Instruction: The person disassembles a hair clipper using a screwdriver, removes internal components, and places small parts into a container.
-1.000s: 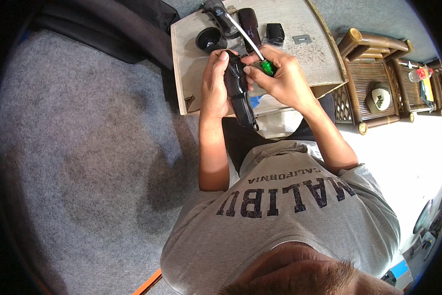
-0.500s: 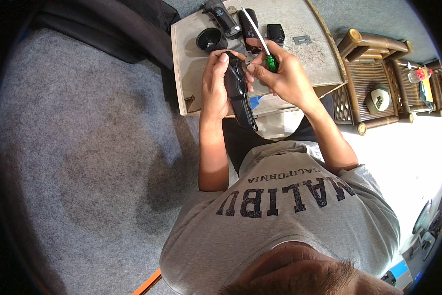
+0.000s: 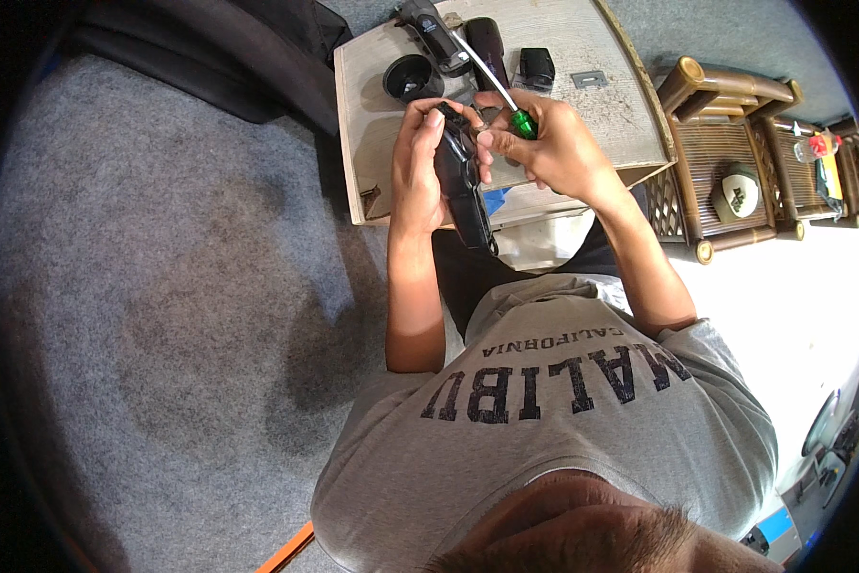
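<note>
My left hand [image 3: 416,177] is closed round a long black plastic casing [image 3: 466,196], its thumb near the upper end. The casing hangs at a slant over the front edge of the table. In my right hand [image 3: 568,148] is a screwdriver [image 3: 523,122] with a green handle. Its metal shaft points up and left, away from the casing. The right thumb and fingertips meet beside the casing's upper end; whether they pinch a small part there I cannot make out.
On the wooden table [image 3: 606,119] lie a black handheld device [image 3: 434,38], a round black cup [image 3: 408,76], a dark cylindrical part [image 3: 485,48] and a small black block [image 3: 536,67]. Bamboo chairs [image 3: 725,143] stand at right, one bearing a cap [image 3: 737,194]. Black cloth [image 3: 248,57] drapes at left.
The screwdriver has tilted, its tip swinging left and down toward the handheld device. My right hand has shifted slightly; the left hand keeps the casing in nearly the same place.
</note>
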Demonstrator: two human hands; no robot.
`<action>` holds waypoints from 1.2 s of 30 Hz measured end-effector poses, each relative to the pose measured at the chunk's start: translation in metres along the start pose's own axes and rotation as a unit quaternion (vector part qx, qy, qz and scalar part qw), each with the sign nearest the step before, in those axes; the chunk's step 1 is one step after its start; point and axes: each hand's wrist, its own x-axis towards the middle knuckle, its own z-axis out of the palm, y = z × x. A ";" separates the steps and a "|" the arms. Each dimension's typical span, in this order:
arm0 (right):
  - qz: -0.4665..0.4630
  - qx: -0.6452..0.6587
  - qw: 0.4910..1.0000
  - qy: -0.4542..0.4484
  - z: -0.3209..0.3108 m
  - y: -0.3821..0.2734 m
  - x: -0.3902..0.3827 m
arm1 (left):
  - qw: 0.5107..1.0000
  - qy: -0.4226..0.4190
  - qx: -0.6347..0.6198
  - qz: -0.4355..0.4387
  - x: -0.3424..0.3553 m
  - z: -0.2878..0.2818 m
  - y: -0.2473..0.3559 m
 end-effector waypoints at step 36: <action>0.006 0.082 0.995 -0.055 -0.005 -0.015 -0.004 | 0.978 0.041 0.193 0.074 0.004 -0.009 -0.015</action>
